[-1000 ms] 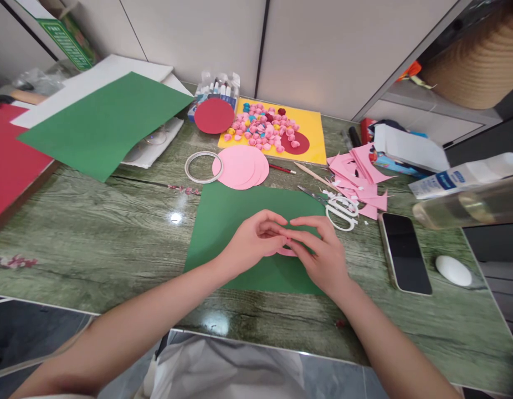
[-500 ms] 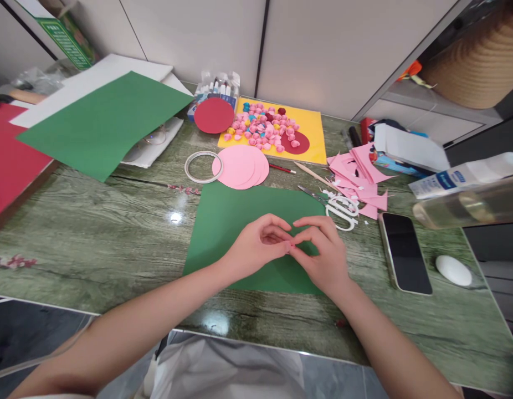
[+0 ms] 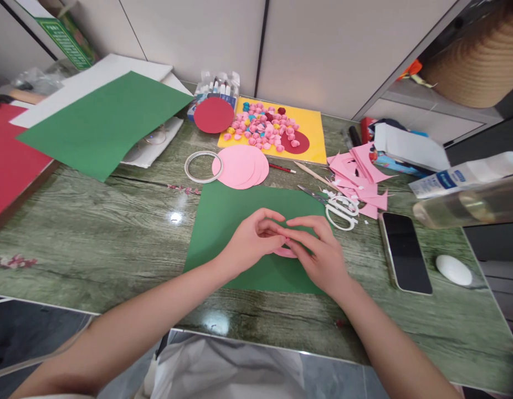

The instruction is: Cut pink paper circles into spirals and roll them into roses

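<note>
Over a green sheet of paper [image 3: 240, 221], my left hand [image 3: 254, 241] and my right hand [image 3: 323, 249] meet at the fingertips. Pinched between them is a pink paper strip [image 3: 285, 253], one end coiled tight at the fingertips. Its loose part curves below them, partly hidden by the fingers. Just beyond lie overlapping pink paper circles [image 3: 240, 166] and a roll of tape [image 3: 204, 167]. White-handled scissors [image 3: 342, 212] rest at the sheet's upper right corner.
Many small rolled paper roses [image 3: 265, 127] lie on a yellow sheet [image 3: 312, 127] at the back. Pink paper scraps [image 3: 360, 177], a phone [image 3: 406, 253] and a white mouse-shaped object [image 3: 453, 270] are on the right. Another green sheet [image 3: 111, 122] covers papers at left.
Both hands dipped slightly, hiding the strip's loose curve, then rose again with that curve back in view. The fingers keep turning the strip; things on the table stay put.
</note>
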A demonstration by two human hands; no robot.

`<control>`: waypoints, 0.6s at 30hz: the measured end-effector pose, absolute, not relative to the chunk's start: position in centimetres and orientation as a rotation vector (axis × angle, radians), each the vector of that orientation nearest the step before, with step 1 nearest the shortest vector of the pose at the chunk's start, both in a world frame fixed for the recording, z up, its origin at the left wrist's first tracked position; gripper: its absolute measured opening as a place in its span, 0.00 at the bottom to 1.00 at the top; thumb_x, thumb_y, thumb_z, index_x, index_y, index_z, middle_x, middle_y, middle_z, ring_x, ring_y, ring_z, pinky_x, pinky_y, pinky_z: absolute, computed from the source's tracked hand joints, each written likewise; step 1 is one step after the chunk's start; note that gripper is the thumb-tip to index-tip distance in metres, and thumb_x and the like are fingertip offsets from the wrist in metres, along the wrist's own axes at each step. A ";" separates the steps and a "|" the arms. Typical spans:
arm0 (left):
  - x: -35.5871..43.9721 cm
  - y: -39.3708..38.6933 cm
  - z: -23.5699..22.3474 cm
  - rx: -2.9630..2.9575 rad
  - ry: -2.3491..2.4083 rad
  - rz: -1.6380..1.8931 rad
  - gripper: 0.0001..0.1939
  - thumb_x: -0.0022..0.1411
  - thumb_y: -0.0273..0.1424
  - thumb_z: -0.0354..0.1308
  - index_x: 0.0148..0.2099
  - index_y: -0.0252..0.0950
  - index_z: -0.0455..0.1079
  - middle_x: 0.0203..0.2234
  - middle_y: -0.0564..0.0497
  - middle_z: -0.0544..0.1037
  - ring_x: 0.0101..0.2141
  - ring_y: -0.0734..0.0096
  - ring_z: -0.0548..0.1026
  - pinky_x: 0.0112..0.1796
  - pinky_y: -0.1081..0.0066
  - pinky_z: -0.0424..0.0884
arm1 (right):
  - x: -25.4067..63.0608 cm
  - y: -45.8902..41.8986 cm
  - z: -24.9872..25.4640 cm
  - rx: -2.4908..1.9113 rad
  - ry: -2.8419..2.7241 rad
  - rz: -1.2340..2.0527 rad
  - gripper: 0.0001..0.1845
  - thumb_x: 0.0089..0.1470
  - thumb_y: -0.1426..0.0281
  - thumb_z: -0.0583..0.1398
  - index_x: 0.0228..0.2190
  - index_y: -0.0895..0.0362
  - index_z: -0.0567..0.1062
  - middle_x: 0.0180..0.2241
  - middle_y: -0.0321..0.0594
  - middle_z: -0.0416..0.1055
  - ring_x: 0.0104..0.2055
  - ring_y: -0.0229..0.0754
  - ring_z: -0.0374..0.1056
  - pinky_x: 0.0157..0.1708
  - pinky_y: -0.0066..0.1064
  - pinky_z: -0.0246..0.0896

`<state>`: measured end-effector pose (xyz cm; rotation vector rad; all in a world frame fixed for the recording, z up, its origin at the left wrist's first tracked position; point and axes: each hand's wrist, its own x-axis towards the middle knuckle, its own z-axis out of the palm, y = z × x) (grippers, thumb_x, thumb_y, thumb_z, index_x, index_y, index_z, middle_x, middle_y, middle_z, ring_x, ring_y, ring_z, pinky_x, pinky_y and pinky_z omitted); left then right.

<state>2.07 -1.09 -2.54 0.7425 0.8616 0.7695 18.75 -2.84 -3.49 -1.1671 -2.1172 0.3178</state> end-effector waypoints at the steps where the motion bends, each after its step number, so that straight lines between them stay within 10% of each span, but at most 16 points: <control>1: 2.1 -1.1 -2.5 0.743 0.864 0.762 0.16 0.47 0.22 0.60 0.40 0.35 0.63 0.27 0.55 0.74 0.30 0.75 0.74 0.30 0.74 0.71 | 18.7 -2.8 -3.5 -1.163 -2.117 0.315 0.13 0.55 0.74 0.58 0.40 0.48 0.75 0.39 0.41 0.71 0.42 0.44 0.66 0.41 0.40 0.62; 18: 2.2 -1.4 -3.3 1.027 0.864 0.773 0.15 0.50 0.25 0.60 0.40 0.35 0.62 0.29 0.52 0.74 0.31 0.75 0.72 0.35 0.71 0.69 | 18.8 -2.9 -3.3 -1.154 -2.075 0.227 0.04 0.50 0.74 0.62 0.28 0.53 0.73 0.36 0.40 0.71 0.39 0.45 0.66 0.39 0.41 0.60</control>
